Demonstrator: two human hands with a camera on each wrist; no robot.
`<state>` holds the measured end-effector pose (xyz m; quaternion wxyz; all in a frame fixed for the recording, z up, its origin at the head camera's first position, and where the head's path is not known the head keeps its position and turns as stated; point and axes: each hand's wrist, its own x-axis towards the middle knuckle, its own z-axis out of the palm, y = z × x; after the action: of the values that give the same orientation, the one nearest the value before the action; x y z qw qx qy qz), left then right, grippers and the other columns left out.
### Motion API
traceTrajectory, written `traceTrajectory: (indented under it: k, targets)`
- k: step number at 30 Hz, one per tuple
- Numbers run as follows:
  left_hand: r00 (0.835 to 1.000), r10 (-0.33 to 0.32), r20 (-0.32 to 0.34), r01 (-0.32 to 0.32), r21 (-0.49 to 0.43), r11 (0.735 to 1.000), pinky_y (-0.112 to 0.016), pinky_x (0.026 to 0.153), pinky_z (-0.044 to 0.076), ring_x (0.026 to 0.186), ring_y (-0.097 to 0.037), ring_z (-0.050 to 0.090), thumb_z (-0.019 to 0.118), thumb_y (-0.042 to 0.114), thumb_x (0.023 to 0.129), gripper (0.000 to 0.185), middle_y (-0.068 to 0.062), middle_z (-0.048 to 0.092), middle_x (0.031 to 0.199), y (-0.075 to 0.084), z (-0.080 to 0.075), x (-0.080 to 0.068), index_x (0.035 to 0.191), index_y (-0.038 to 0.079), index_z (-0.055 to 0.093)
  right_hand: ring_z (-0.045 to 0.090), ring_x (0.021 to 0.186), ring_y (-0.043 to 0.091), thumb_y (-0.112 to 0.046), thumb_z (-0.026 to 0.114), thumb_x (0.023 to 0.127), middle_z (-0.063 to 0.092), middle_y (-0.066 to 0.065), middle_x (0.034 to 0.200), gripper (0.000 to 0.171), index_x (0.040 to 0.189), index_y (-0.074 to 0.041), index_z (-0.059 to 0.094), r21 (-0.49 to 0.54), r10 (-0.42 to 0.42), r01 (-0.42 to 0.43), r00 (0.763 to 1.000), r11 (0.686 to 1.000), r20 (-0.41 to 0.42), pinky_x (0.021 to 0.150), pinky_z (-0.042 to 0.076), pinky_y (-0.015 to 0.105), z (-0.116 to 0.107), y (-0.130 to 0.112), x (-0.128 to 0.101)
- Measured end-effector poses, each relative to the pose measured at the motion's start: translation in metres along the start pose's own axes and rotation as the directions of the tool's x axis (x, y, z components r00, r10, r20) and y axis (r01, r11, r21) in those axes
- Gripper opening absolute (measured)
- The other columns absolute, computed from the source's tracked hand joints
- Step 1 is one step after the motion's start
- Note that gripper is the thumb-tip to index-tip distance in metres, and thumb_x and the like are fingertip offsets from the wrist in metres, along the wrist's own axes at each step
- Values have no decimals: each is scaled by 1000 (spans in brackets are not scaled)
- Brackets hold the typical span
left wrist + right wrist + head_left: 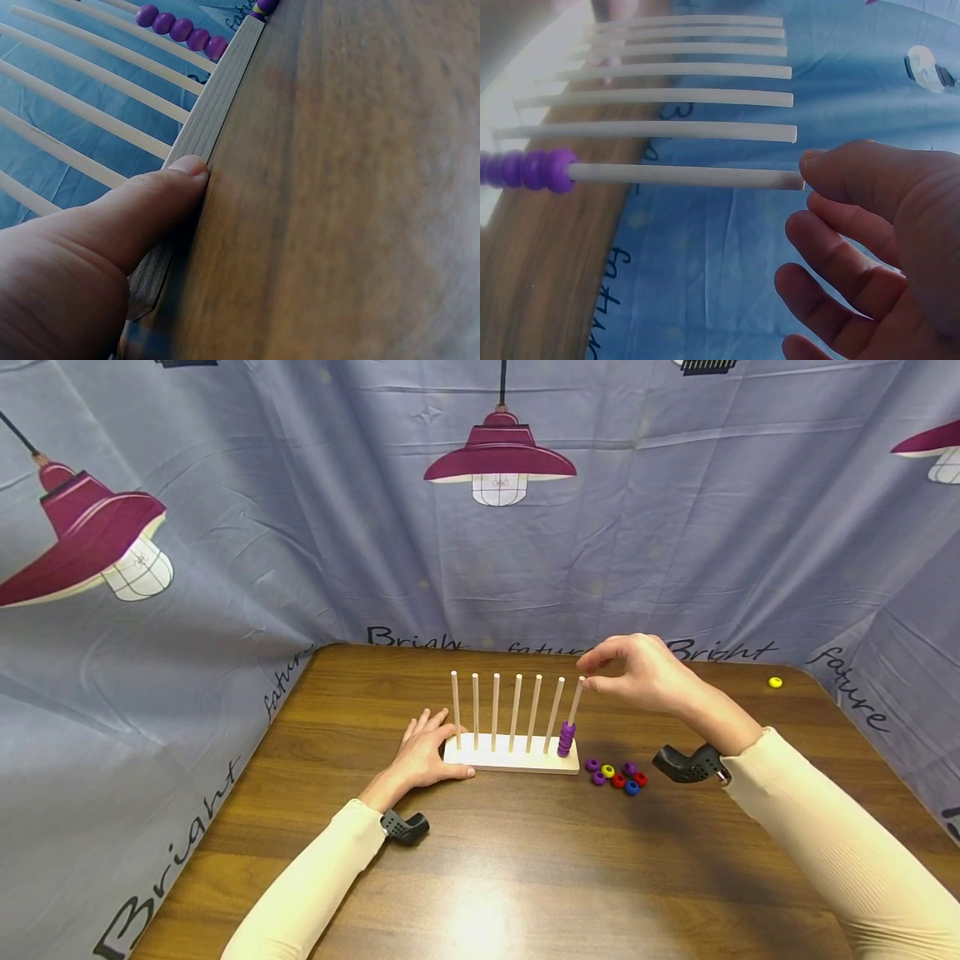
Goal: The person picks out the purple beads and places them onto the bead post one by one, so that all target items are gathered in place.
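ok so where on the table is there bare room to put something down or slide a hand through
Bare wood runs along the near edge of the table, between the two sleeves, and at the far right between the right hand and the yellow ring. It is crowded right of the peg board, where the loose rings lie. The left hand blocks the board's left end.

Table (525, 877): wood-grain top, smooth, semi-glossy, with a bright glare patch at the near edge. Base (517, 763): pale unfinished wood, matt, grain visible in the left wrist view. Pegs (496, 710): pale wood dowels, smooth, matt. Purple beads (566, 739) on the right peg: smooth, slight sheen. Loose beads (617, 774): coloured, glossy. Backdrop (300, 527): printed cloth, matt, creased. Sleeves (825, 827): cream ribbed knit.
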<state>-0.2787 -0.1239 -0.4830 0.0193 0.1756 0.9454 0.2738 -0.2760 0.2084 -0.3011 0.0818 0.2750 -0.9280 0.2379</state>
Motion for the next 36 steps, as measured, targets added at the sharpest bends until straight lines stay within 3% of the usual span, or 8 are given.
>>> traceTrajectory:
  k: [11, 18, 26, 36]
  targets:
    - [1000, 5, -13, -5, -8, 1000, -56, 122, 6, 149, -43, 14, 82, 51, 69, 67, -19, 31, 157, 1, -1, -2, 126, 22, 63, 70, 93, 22, -16, 75, 81, 76, 3, 95, 19, 100, -13, 76, -11, 4, -5, 1000, 1000, -6, 80, 53, 42, -3, -1, -1]
    - [1000, 14, -19, -14, -11, 1000, -57, 121, 8, 149, -44, 15, 82, 51, 69, 67, -19, 32, 156, 2, -2, -3, 126, 22, 63, 68, 99, 24, -18, 76, 82, 76, 5, 98, 20, 102, -14, 75, -9, 60, -60, 998, 998, -12, 83, 49, 40, -10, 5, -11]
    - [999, 24, -26, -24, -3, 1000, -59, 120, 9, 148, -44, 16, 82, 51, 68, 66, -19, 33, 156, 1, -2, -2, 125, 22, 63, 68, 100, 29, -22, 76, 84, 76, 8, 100, 22, 103, -13, 75, -27, 115, -115, 993, 993, -14, 83, 50, 45, -15, 23, -29]
    - [1000, 21, -23, -21, -11, 1000, -58, 121, 9, 148, -44, 15, 82, 51, 68, 66, -19, 33, 156, 2, -2, -4, 125, 23, 63, 68, 93, 26, -25, 77, 82, 76, 3, 93, 23, 102, -15, 75, -50, 136, -138, 990, 989, -41, 75, 49, 34, -8, 54, -53]
